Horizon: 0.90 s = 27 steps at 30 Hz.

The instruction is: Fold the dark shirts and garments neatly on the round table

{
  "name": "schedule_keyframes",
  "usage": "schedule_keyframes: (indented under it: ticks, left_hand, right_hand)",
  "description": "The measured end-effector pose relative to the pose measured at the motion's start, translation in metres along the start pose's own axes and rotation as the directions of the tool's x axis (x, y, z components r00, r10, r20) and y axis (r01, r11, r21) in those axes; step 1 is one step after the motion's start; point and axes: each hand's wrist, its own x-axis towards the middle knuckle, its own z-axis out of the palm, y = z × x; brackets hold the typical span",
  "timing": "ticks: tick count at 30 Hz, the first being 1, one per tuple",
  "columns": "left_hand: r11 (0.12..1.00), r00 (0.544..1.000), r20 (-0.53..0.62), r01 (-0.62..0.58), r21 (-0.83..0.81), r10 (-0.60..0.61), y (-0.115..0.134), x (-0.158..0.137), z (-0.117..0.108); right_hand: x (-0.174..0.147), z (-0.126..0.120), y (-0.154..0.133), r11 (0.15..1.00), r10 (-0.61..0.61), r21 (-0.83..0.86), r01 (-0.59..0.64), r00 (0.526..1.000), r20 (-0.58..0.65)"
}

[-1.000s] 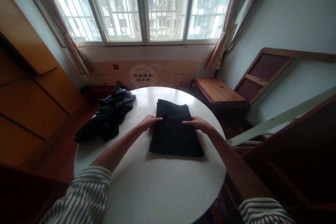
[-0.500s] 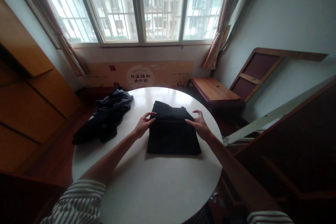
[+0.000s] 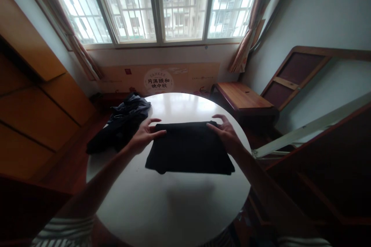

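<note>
A folded black garment hangs a little above the white round table, its shadow showing on the tabletop beneath. By its far left corner my left hand holds it, thumb on top and the other fingers at the edge. My right hand grips the far right corner in the same way. The garment's exact kind cannot be made out. Its near edge hangs fairly straight, with a small rounded flap at the left.
A loose heap of dark clothes lies at the table's left edge. Beyond the table to the right stands a low wooden bench. An orange-brown cabinet is at left. Windows fill the far wall.
Both hands have raised the black garment off the table and closer to me. It now looks wider, with its fold lying flatter. The view has shifted slightly.
</note>
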Motion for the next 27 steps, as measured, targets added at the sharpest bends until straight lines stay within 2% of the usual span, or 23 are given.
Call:
schedule_keyframes:
  ticks: [2, 4, 7, 9, 10, 12, 14, 16, 18, 20, 23, 25, 27]
  left_hand:
    - [0.993, 0.991, -0.060, 0.119, 0.018, -0.117, -0.028, 0.032, -0.006]
    - [0.981, 0.973, -0.132, 0.194, 0.019, -0.190, -0.051, 0.054, -0.012]
    - [0.977, 0.967, -0.147, 0.211, 0.014, -0.207, -0.069, 0.066, -0.021]
    - [0.980, 0.973, -0.171, 0.172, 0.102, -0.154, -0.071, 0.065, -0.026]
    - [0.971, 0.975, -0.202, 0.135, 0.200, -0.094, -0.070, 0.062, -0.028]
    - [0.884, 0.964, -0.243, 0.014, 0.467, 0.113, -0.063, 0.056, -0.026]
    - [0.701, 0.926, -0.142, -0.159, 0.696, 0.351, -0.052, 0.050, -0.017]
    - [0.518, 0.880, 0.090, -0.354, 0.779, 0.465, -0.042, 0.042, -0.003]
    - [0.405, 0.842, 0.351, -0.513, 0.757, 0.409, -0.037, 0.035, 0.011]
    - [0.347, 0.821, 0.504, -0.570, 0.744, 0.268, -0.040, 0.028, 0.021]
    - [0.287, 0.840, 0.529, -0.540, 0.791, 0.121, -0.052, 0.020, 0.023]
    - [0.270, 0.849, 0.518, -0.527, 0.806, 0.110, -0.059, 0.018, 0.021]
    - [0.266, 0.846, 0.521, -0.531, 0.805, 0.114, -0.063, 0.019, 0.019]
  right_hand:
    - [0.027, -0.001, 0.027, 0.990, 0.139, -0.016, -0.139, 0.990, 0.012]
    - [0.047, -0.004, 0.052, 0.977, 0.213, -0.027, -0.214, 0.977, -0.014]
    - [0.061, -0.013, 0.074, 0.981, 0.186, -0.041, -0.188, 0.982, -0.038]
    - [0.062, -0.020, 0.079, 0.988, 0.127, -0.081, -0.129, 0.992, -0.024]
    - [0.062, -0.023, 0.079, 0.990, 0.088, -0.111, -0.090, 0.996, -0.025]
    - [0.063, -0.025, 0.077, 0.981, 0.006, -0.193, -0.014, 0.999, -0.041]
    - [0.066, -0.023, 0.074, 0.952, -0.067, -0.303, 0.048, 0.996, -0.053]
    - [0.073, -0.018, 0.071, 0.912, -0.123, -0.400, 0.090, 0.991, -0.057]
    - [0.079, -0.012, 0.068, 0.887, -0.147, -0.451, 0.100, 0.987, -0.071]
    - [0.081, -0.009, 0.066, 0.892, -0.116, -0.447, 0.062, 0.989, -0.095]
    - [0.072, -0.009, 0.063, 0.914, 0.052, -0.398, -0.076, 0.996, -0.073]
    - [0.059, -0.011, 0.061, 0.917, 0.166, -0.372, -0.146, 0.986, 0.023]
    - [0.047, -0.014, 0.059, 0.929, 0.211, -0.336, -0.156, 0.969, 0.132]
